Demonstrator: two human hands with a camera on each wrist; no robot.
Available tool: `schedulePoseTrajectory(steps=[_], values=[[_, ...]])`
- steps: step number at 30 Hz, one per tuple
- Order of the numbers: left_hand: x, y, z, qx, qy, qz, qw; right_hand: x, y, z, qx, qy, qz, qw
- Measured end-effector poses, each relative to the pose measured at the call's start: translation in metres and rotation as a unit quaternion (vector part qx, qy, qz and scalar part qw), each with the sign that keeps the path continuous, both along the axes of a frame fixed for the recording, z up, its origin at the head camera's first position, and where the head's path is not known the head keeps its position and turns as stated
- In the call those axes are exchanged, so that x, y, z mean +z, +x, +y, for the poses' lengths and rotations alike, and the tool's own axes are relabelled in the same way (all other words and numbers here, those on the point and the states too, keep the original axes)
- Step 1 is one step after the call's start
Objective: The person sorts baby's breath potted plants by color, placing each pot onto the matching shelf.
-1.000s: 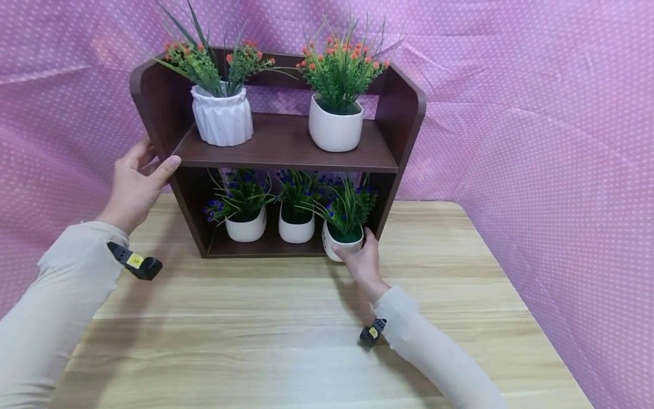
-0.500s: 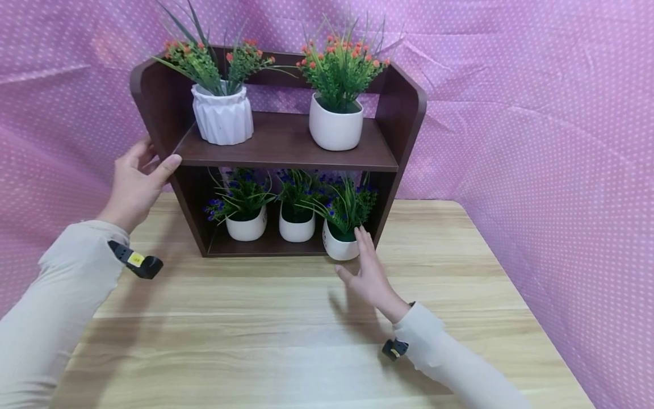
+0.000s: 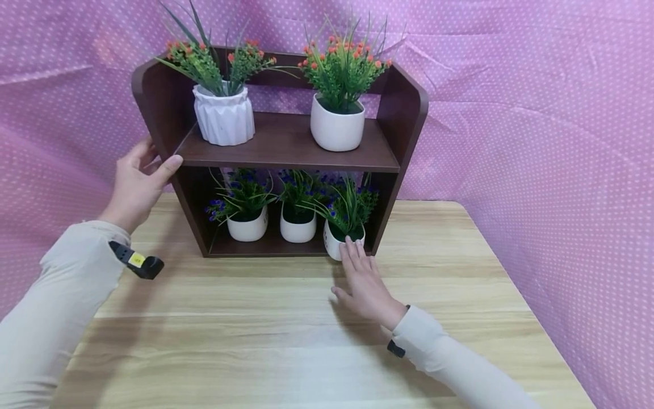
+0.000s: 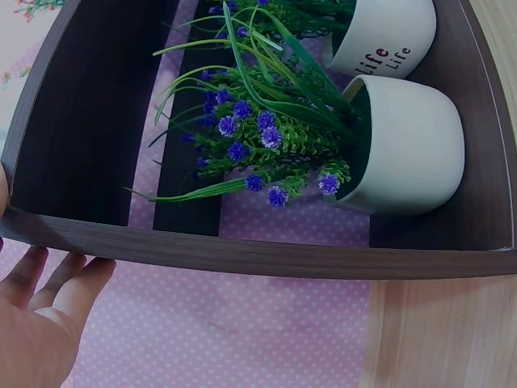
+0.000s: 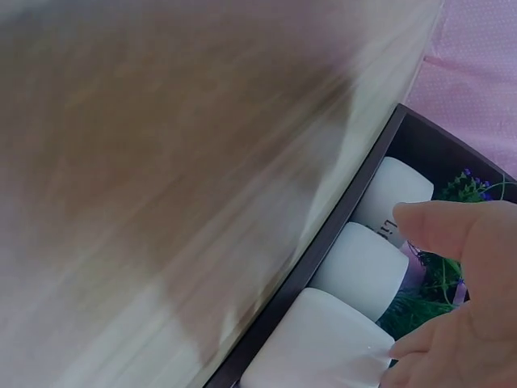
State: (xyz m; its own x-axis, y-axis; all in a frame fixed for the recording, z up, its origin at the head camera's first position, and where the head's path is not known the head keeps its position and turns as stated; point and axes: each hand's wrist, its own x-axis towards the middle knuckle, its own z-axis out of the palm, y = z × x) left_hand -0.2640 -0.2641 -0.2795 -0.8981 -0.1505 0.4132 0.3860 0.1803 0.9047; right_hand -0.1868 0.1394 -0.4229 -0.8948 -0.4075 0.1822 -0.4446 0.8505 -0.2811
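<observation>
My left hand (image 3: 137,184) grips the left side of a dark brown two-tier shelf (image 3: 286,162), thumb on the front edge of its middle board and fingers behind the side panel. In the head view my right hand (image 3: 365,284) has its fingers extended, fingertips at the front of the rightmost white pot (image 3: 333,245). That pot holds grass and blue flowers and stands at the lower tier's front edge. Beside it on the same tier are a middle white pot (image 3: 298,229) and a left white pot (image 3: 247,228), also with blue flowers. Lettering shows on one pot in the left wrist view.
On the upper tier stand a white pleated pot (image 3: 225,119) and a smooth white pot (image 3: 337,126), both with orange flowers. The shelf rests on a light wooden table (image 3: 265,341). A pink dotted cloth (image 3: 536,113) hangs behind and at the right.
My right hand has let go of the rightmost pot, drawn back, and now meets its front with straightened fingers. The left hand stays on the shelf.
</observation>
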Motion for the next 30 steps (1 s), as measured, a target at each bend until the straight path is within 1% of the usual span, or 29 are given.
schedulePoseTrajectory(steps=[7, 13, 15, 19, 23, 25, 30], values=[[0.0, 0.0, 0.0, 0.008, -0.012, -0.004, 0.9999, -0.003, -0.009, 0.001, -0.014, 0.009, 0.012, 1.0], [0.0, 0.0, 0.0, 0.01, -0.023, -0.007, 0.9997, -0.004, -0.023, -0.002, -0.025, -0.004, 0.018, 1.0], [0.0, -0.001, -0.001, 0.01, -0.023, -0.006, 0.9997, -0.003, -0.028, -0.004, -0.031, -0.006, 0.015, 0.999], [0.0, -0.001, 0.0, 0.015, -0.038, -0.005, 0.9992, -0.001, -0.037, -0.009, -0.039, -0.003, 0.009, 0.999], [0.0, -0.003, 0.0, 0.008, -0.024, 0.001, 0.9997, 0.001, -0.046, -0.012, -0.051, 0.004, -0.006, 0.999], [-0.001, -0.003, 0.0, 0.001, -0.011, 0.004, 0.9999, 0.001, -0.049, -0.012, -0.056, 0.003, -0.013, 0.998], [-0.001, -0.002, 0.0, 0.009, -0.024, 0.0, 0.9997, 0.0, -0.051, -0.013, -0.056, 0.001, -0.025, 0.998]])
